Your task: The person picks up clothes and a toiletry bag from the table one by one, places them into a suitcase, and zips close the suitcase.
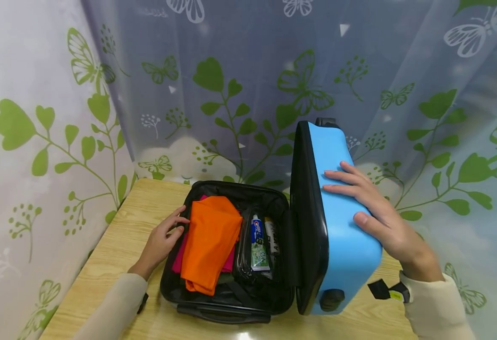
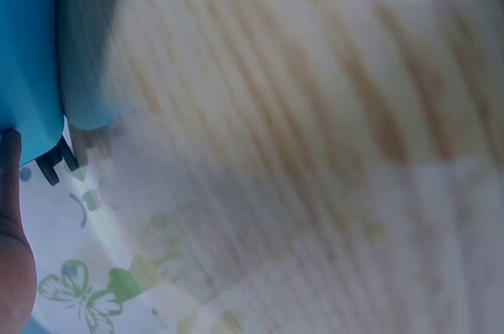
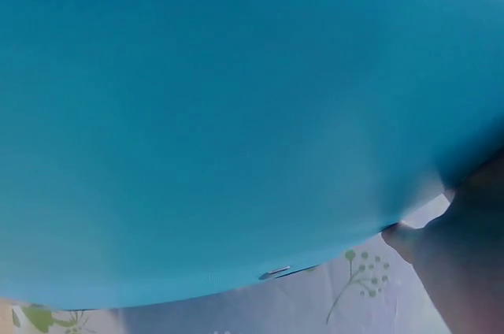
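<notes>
A small blue suitcase point(image 1: 352, 264) lies opened on the table, its lid standing upright on the right. My right hand point(image 1: 382, 222) lies with spread, extended fingers on the lid's blue outer side; the lid point(image 3: 220, 129) fills most of the right wrist view. My left hand point(image 1: 163, 243) touches the left side of the black-lined base point(image 1: 168, 285), fingers loosely bent at its rim. Inside the base, a folded orange cloth point(image 1: 212, 241) covers part of a magenta cloth point(image 1: 229, 262). Beside them sits a clear, black-edged pouch point(image 1: 243, 267) containing a toothpaste tube point(image 1: 257, 245) and a white tube point(image 1: 271, 235).
The wooden table point(image 1: 116, 250) stretches under the suitcase and out to both sides. Behind and to the left hangs a curtain point(image 1: 248, 89) printed with green leaves and butterflies. A black handle point(image 1: 223, 315) runs along the base's near side.
</notes>
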Available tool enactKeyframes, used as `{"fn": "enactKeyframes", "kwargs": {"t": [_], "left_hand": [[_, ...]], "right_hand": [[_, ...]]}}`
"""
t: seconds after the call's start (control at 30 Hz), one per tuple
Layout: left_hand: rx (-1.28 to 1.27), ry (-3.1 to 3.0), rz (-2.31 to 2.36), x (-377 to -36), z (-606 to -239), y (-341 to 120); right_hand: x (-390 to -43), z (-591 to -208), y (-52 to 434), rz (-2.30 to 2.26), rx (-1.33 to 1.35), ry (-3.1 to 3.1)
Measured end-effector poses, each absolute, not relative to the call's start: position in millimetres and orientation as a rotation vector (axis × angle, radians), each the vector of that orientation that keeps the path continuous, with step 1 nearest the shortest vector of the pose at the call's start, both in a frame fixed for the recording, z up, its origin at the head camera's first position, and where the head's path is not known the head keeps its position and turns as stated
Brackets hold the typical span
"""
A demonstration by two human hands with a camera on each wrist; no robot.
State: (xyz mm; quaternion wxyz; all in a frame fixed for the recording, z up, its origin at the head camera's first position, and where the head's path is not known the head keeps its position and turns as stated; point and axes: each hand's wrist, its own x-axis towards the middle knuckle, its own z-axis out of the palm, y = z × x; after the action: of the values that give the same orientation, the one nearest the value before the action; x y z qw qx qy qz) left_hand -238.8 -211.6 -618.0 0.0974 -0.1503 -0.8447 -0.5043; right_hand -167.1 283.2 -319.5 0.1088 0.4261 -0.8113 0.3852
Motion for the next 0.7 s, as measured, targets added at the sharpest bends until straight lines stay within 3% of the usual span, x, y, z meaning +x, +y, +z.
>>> {"fn": "enactKeyframes", "kwargs": {"t": [0.7], "left_hand": [[-0.457, -2.471, -1.549, -237, -618, -212]], "right_hand": [[-186, -314, 233, 0.948, 1.319, -2.505]]}}
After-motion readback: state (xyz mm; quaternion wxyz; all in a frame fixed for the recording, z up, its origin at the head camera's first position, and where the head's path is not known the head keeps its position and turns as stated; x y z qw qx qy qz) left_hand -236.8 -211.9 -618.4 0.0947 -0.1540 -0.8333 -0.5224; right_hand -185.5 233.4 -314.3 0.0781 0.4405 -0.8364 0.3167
